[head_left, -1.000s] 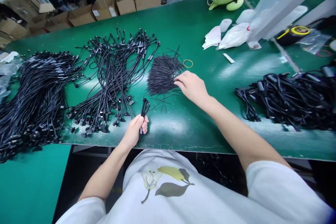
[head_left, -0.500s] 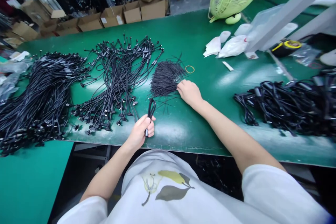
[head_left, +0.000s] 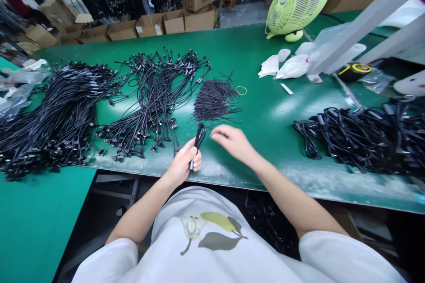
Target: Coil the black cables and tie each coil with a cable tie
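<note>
My left hand (head_left: pixel 185 161) is closed around a folded black cable (head_left: pixel 200 135), its loops standing above the fist and a grey end showing below. Just to the right is my right hand (head_left: pixel 233 143), thumb and fingertips pinched together near the top of the cable. What lies in the pinch is too small to make out. Beyond both hands a pile of short, thin black twist ties (head_left: pixel 214 99) is spread on the green table (head_left: pixel 245 172). Left of the ties lies a loose heap of straight black cables (head_left: pixel 154 93) with connectors at both ends.
A larger bundle of black cables (head_left: pixel 69 106) lies far left. Folded cables (head_left: pixel 358 137) are heaped at right. A yellow rubber band (head_left: pixel 241 90), white plastic bags (head_left: pixel 294 67), a tape measure (head_left: pixel 354 72) and a green fan (head_left: pixel 300 4) are farther back. Cardboard boxes (head_left: pixel 149 25) line the far edge.
My right hand has drawn back from the twist-tie pile toward the left hand, fingers pinched. My left hand, still gripping the folded cable, has shifted slightly right and up in view.
</note>
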`<state>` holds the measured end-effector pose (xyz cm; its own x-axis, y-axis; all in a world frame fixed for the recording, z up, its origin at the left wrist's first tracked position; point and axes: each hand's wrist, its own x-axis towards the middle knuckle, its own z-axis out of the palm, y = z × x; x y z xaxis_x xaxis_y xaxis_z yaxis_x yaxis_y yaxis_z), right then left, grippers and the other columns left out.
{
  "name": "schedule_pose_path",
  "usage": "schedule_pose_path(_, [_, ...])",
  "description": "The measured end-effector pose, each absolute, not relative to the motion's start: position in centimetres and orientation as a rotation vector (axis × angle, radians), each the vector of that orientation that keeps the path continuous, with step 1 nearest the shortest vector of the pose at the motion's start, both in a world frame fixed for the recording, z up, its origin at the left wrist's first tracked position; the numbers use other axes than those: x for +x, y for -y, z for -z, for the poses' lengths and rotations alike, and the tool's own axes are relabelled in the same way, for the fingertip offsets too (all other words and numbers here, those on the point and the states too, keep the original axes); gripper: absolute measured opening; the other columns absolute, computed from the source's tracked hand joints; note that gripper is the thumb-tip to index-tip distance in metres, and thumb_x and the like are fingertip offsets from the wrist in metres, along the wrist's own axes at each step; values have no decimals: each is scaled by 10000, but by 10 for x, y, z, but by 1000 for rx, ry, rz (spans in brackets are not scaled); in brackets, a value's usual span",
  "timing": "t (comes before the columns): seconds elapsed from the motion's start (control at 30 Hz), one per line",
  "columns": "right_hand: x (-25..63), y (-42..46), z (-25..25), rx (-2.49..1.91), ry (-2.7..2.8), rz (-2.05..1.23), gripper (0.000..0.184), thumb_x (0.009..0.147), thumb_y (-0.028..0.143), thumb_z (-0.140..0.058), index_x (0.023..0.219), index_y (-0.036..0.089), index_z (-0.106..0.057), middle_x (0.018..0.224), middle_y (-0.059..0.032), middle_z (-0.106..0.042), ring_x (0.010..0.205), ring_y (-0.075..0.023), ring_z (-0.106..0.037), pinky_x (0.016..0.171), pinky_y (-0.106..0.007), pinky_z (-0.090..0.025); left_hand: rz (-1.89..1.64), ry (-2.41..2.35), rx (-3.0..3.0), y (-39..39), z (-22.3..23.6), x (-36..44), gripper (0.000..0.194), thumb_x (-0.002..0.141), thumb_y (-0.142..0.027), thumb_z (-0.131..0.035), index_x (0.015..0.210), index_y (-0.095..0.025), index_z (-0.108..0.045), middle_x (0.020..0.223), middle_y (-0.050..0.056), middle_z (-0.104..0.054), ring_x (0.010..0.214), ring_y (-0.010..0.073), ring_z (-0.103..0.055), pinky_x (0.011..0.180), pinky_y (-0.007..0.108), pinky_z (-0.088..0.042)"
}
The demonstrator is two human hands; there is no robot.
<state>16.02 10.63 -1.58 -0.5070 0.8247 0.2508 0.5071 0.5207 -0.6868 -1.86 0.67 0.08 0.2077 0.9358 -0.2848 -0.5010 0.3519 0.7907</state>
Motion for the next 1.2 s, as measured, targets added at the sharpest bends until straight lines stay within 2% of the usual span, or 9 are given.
schedule_pose_path(0.1, [145, -62, 10, -887, 2297, -736, 180, 930, 236, -461, 857, 175, -614, 763, -9, -622, 665, -117, -547, 618, -233, -405, -1124, -967, 808, -8, 8, -18, 505, 835, -464, -619, 1227, -152, -557, 630, -52, -430, 490, 63, -359, 463, 202, -281])
schedule_pose_path(0.23, [141, -48, 4, -690, 2486, 173, 225, 933, 147, -431, 822, 142, -626, 724, -41, -596, 664, -147, -508, 627, -293, -371, -1115, -1353, 1248, -8, 19, -21, 420, 906, -386, -502, 1245, -154, -593, 681, -8, -536, 568, 103, -457, 561, 236, -384])
schedule_pose_path(0.3, [142, -55, 1, -442, 2519, 485, 249, 925, 95, -401, 873, 127, -643, 845, -74, -637, 773, -168, -538, 699, -321, -385, -1089, -1510, 1441, -8, 21, -23, 361, 911, -312, -473, 1202, -162, -627, 691, 11, -571, 613, 132, -492, 625, 259, -419])
schedule_pose_path(0.4, [139, -67, -4, -184, 2575, 643, 280, 924, 84, -369, 1000, 105, -637, 1109, -121, -624, 1029, -206, -531, 850, -359, -388, -1012, -1589, 1580, -11, 19, -26, 266, 876, -208, -467, 1021, -169, -687, 669, 14, -571, 621, 145, -495, 646, 268, -419])
schedule_pose_path(0.57, [133, -73, -19, 14, 2769, 729, 243, 923, 112, -387, 829, 138, -609, 796, -78, -598, 743, -183, -522, 722, -361, -385, -926, -1245, 1218, -14, 21, -33, 217, 854, -298, -504, 858, -149, -662, 505, -53, -418, 458, 89, -363, 473, 213, -302])
schedule_pose_path(0.7, [132, -74, -29, 217, 2769, 817, 255, 918, 96, -366, 930, 106, -621, 801, -88, -585, 698, -182, -495, 649, -353, -351, -897, -1075, 940, -14, 22, -36, 322, 742, -460, -649, 711, -147, -580, 450, -68, -397, 398, 63, -302, 410, 208, -224])
schedule_pose_path(0.97, [125, -72, -31, 298, 3034, 826, 240, 896, 112, -411, 789, 113, -626, 741, -83, -562, 648, -184, -499, 527, -322, -268, -781, -1097, 863, -9, 12, -28, 333, 717, -452, -680, 686, -164, -517, 477, -68, -425, 439, 61, -313, 445, 197, -253])
schedule_pose_path(1.07, [119, -72, -38, 38, 3192, 606, 303, 919, 117, -356, 796, 89, -631, 725, -97, -586, 625, -184, -527, 506, -310, -275, -814, -1120, 878, -9, 6, -26, 250, 737, -377, -670, 721, -152, -562, 535, -59, -459, 491, 69, -356, 492, 199, -299])
schedule_pose_path(1.2, [110, -78, -36, -687, 3129, 109, 224, 886, 204, -453, 924, 78, -633, 827, -119, -653, 668, -205, -587, 504, -297, -309, -1083, -1203, 847, -16, 9, -22, 214, 744, -357, -658, 828, -160, -653, 708, -2, -614, 690, 131, -527, 636, 233, -414])
